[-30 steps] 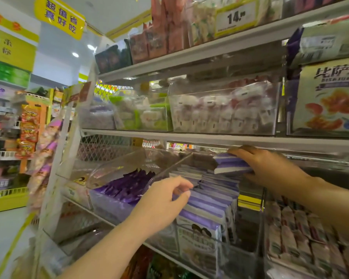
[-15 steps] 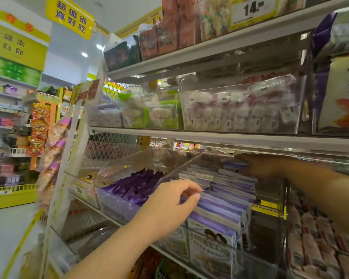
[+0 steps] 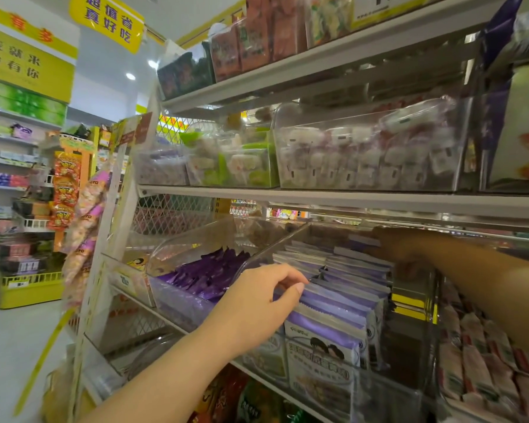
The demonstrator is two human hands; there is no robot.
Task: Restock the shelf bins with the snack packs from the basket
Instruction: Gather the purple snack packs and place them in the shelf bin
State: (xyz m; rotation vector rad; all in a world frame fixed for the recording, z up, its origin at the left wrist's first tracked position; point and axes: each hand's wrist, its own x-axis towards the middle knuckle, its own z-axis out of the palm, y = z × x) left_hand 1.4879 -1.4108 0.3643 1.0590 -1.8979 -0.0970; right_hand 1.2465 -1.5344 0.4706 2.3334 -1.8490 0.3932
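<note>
Purple-and-white snack packs (image 3: pixel 327 328) stand in a row inside a clear shelf bin (image 3: pixel 388 401) on the middle shelf. My left hand (image 3: pixel 257 303) reaches in from the lower left, its fingers curled over the top edges of the front packs. Deep at the back of the same bin, in shadow under the shelf above, my right hand (image 3: pixel 400 254) holds a purple pack (image 3: pixel 364 241) against the rear of the row. The basket is out of sight.
To the left, a neighbouring clear bin (image 3: pixel 177 303) holds dark purple sachets (image 3: pixel 208 273). At the right, a bin of red-and-white packs (image 3: pixel 483 355). The shelf board above (image 3: pixel 348 199) carries more filled bins. An aisle floor (image 3: pixel 9 346) lies at the left.
My right hand has pushed its purple pack from the top of the row to the back of the bin. The left hand has stayed on the front packs.
</note>
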